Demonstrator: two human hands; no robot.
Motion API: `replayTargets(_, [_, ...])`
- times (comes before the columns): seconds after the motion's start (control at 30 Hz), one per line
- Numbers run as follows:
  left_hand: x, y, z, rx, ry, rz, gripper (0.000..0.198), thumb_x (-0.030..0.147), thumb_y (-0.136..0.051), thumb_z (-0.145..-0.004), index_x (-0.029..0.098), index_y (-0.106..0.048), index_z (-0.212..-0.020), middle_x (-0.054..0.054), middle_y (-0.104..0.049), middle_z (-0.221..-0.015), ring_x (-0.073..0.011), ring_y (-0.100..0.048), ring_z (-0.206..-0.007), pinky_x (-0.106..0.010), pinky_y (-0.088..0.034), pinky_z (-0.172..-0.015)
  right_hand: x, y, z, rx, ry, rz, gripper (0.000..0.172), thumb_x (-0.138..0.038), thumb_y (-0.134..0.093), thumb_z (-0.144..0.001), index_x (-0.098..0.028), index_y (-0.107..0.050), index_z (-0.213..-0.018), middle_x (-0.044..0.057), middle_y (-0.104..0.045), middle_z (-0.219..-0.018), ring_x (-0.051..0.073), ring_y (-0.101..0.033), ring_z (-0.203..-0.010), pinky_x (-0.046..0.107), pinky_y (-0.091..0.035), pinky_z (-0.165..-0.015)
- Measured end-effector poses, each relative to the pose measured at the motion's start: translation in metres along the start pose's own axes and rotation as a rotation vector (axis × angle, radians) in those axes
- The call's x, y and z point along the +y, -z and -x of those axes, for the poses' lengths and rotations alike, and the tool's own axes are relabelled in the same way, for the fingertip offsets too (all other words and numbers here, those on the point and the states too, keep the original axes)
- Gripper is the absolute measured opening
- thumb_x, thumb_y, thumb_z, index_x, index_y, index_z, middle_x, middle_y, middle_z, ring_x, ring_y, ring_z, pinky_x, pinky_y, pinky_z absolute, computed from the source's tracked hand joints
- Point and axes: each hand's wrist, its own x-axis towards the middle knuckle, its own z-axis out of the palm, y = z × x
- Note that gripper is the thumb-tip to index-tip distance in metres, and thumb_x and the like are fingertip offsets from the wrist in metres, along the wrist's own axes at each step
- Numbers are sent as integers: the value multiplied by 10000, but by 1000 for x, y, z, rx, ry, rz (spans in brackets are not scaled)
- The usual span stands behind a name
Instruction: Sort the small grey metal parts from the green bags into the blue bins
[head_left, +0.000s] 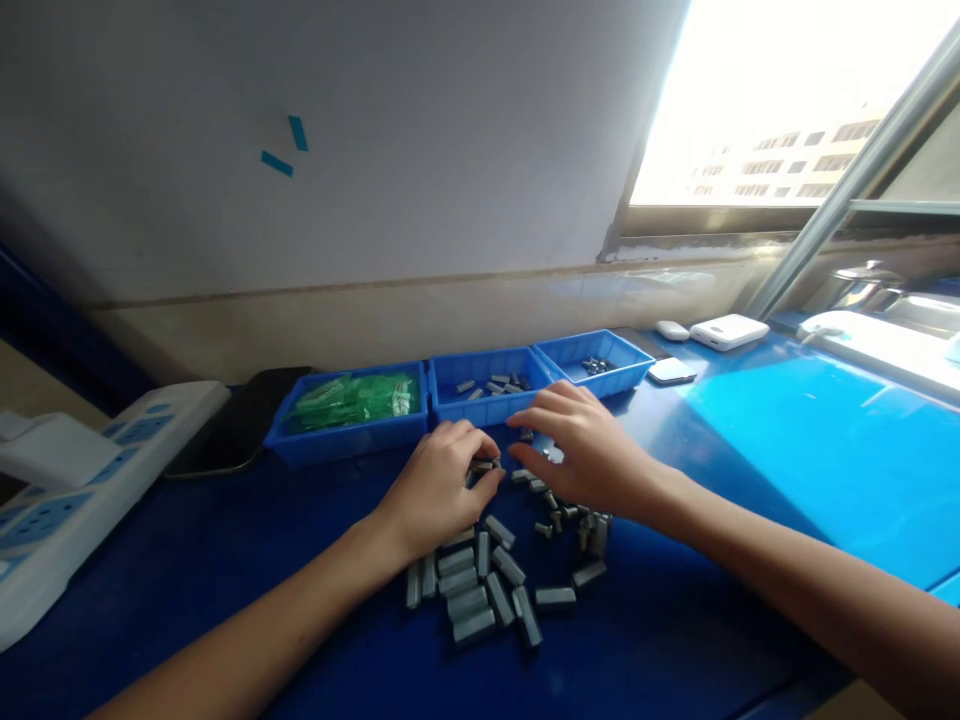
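Observation:
My left hand (450, 485) is curled, thumb and fingers closed around a small grey metal hex standoff (484, 466); its far end points toward my right hand. My right hand (577, 445) hovers just to the right, with thumb and index finger apart. A small dark screw (527, 436) shows in that gap, and does not look gripped. Several loose screws (555, 518) lie beneath and in front of my right hand. Nearer to me, many hex standoffs (469, 602) are spread on the blue table (330, 620), some side by side.
Along the wall stand a blue bin (349, 437) of green packets (356, 398), a middle bin (491, 408) with a few standoffs and a right bin (600, 380) with screws. A power strip (67, 520) and black phone (232, 425) sit left. White devices (727, 331) lie at back right.

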Motion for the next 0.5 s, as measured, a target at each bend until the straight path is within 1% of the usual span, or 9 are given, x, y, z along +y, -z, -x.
replayTargets(0.07, [-1, 1, -1, 42, 12, 85, 104, 253, -589, -821, 167, -636, -854, -54, -644, -883, -220, -570, -879, -342, -438, -790, -14, -6, -1, -24, 57, -75, 170, -292, -594, -874, -187, -672, -982, 61, -651, -834, 209, -546, -854, 353, -415, -783])
replayTargets(0.13, [-3, 2, -2, 53, 56, 230, 165, 299, -557, -862, 166, -651, -891, -47, -659, -885, -203, -590, -864, -313, -449, -773, -17, -10, -1, 4, 110, -122, 176, -262, -579, -884, -178, -651, -1021, 57, -648, -835, 196, -547, -828, 343, -413, -767])
replayTargets(0.2, [-3, 5, -3, 14, 95, 385, 247, 373, -532, -891, 166, -663, -923, -39, -672, -887, -189, -608, -844, -286, -461, -744, -15, -13, 0, 65, 168, -137, 177, -235, -564, -893, -165, -630, -1042, 60, -647, -842, 186, -549, -801, 334, -417, -750])
replayTargets(0.3, [-4, 9, -3, -43, 103, 519, 311, 442, -551, -879, 157, -668, -923, -34, -681, -883, -182, -619, -832, -270, -470, -738, -14, -13, 1, 154, 226, -131, 105, -213, -549, -903, -154, -620, -953, 59, -644, -800, 167, -545, -735, 312, -427, -699])
replayTargets(0.4, [-3, 11, 0, -55, 90, 516, 335, 463, -518, -896, 166, -665, -939, -35, -684, -888, -185, -621, -843, -283, -472, -759, -15, 2, -2, 252, 289, -99, 61, -187, -548, -894, -169, -606, -889, 44, -644, -760, 155, -550, -689, 301, -432, -654])
replayTargets(0.43, [-2, 10, 1, -49, 87, 483, 333, 457, -497, -907, 173, -662, -958, -38, -684, -903, -187, -620, -853, -292, -473, -767, -13, 11, -4, 319, 305, -75, 51, -177, -555, -886, -179, -606, -889, 38, -650, -763, 155, -559, -689, 302, -433, -649])
replayTargets(0.5, [0, 8, 3, -33, 60, 361, 298, 412, -484, -920, 183, -654, -1005, -49, -679, -950, -197, -612, -897, -317, -469, -807, -1, 31, -7, 522, 302, 2, 52, -173, -580, -866, -203, -612, -893, 28, -661, -770, 159, -576, -687, 310, -433, -642])
